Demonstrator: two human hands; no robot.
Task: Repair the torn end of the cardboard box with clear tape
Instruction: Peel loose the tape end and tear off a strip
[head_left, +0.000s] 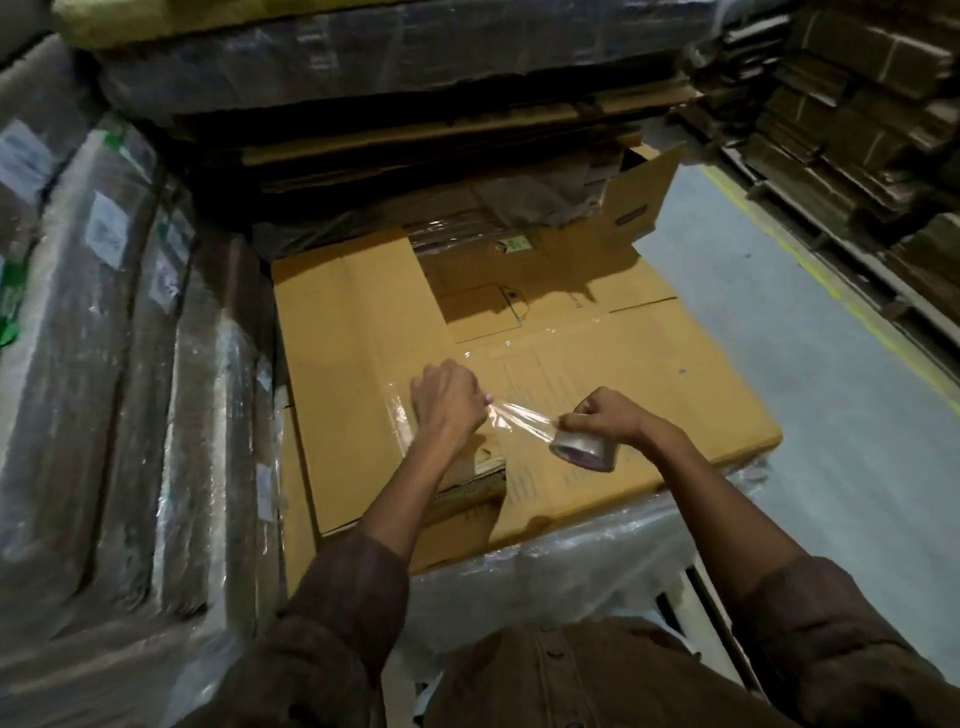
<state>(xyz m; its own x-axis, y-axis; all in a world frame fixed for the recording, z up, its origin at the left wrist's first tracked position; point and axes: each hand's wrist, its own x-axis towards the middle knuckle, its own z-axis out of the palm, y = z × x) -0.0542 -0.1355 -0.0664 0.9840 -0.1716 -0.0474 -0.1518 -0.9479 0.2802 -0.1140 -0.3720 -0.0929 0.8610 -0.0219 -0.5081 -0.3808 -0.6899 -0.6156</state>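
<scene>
The flattened cardboard box (597, 374) lay on a plastic-wrapped stack (545, 571), torn end (483, 467) nearest the person. Right hand (605, 415) gripped the tape roll (584, 448) above the box. Left hand (447, 397) pinched the strip of clear tape (519, 418), stretched taut between both hands over the tear.

Dark brown button-up shirt (597, 675), long sleeves pushed up the forearms, bare hands

One head-worn wide-angle view looks forward and steeply down, close over a flattened cardboard box (519, 364), stacked bundles (130, 364) crowding its edges.
</scene>
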